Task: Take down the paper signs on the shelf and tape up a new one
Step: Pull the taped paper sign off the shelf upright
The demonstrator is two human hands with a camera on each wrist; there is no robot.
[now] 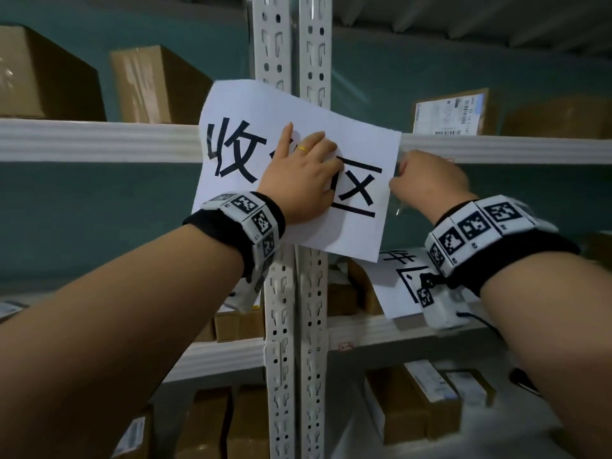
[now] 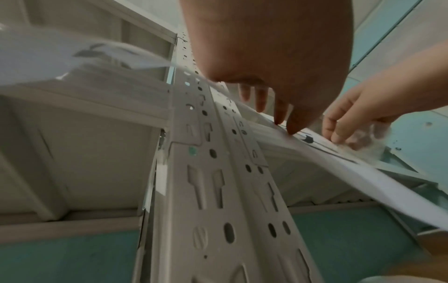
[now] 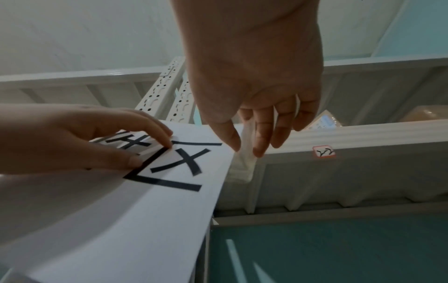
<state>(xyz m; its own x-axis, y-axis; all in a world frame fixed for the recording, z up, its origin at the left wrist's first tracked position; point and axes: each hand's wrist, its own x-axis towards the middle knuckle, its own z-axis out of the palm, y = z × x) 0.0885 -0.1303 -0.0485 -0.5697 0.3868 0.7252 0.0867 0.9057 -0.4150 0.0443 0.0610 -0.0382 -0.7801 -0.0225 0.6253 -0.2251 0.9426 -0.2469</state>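
Head view shows the left hand (image 1: 303, 173) pressing flat, fingers spread, on the new paper sign (image 1: 298, 167) against the shelf uprights (image 1: 291, 44). At the sign's right edge, the right hand (image 1: 427, 180) pinches a clear tape strip (image 3: 244, 153) against the shelf beam (image 1: 513, 149). Another paper sign (image 1: 400, 279) lies on the lower shelf.

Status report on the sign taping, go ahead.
Left hand flat, pressing the paper sign to the shelf upright. Right hand pinching clear tape at the sign's right edge. Nothing blocking.
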